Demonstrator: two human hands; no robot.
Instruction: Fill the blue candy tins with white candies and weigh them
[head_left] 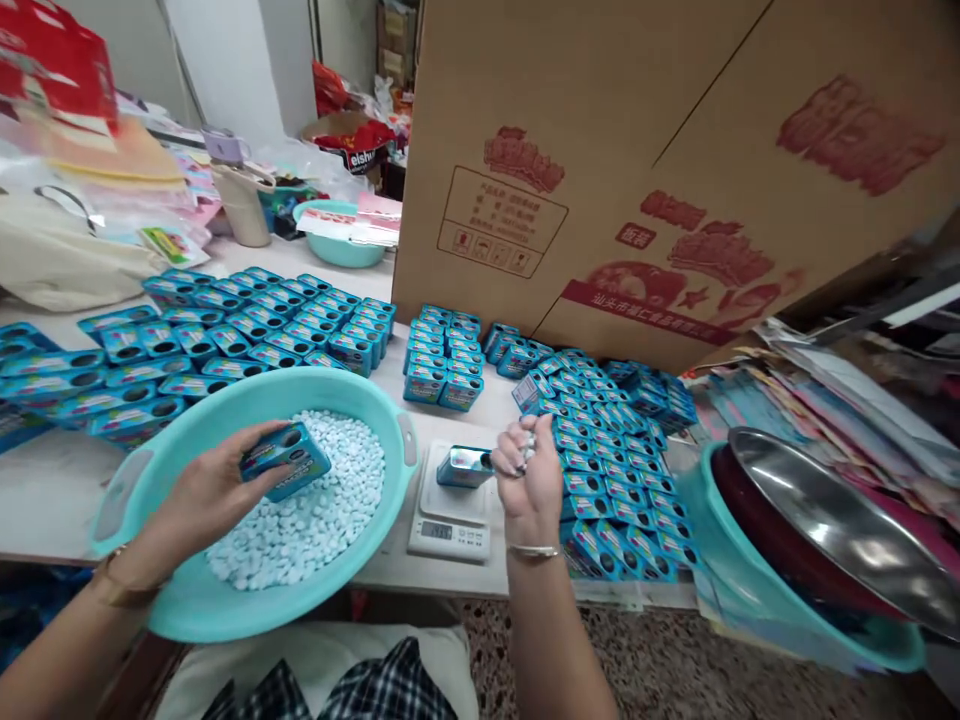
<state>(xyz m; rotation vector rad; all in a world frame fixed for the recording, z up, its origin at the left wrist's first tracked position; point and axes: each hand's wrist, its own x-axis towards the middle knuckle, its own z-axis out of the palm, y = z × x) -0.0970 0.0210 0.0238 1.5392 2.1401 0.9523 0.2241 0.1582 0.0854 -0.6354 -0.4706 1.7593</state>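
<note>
My left hand (225,485) grips a blue tin (286,460) tilted over the turquoise basin (180,610). A heap of small white candies (319,530) lies in that basin. My right hand (529,480) is closed, palm up, with a few white candies showing between its curled fingers. Just left of it, another blue tin (463,467) rests on the white digital scale (450,535). The scale's display is lit, but its digits are too blurred to read.
Rows of blue tins (247,325) cover the table's left side, and more tins (600,450) crowd the right. Behind stands a large cardboard carton (480,120). Stacked basins with a metal bowl (840,520) occupy the right edge, beside piled printed sheets (832,400).
</note>
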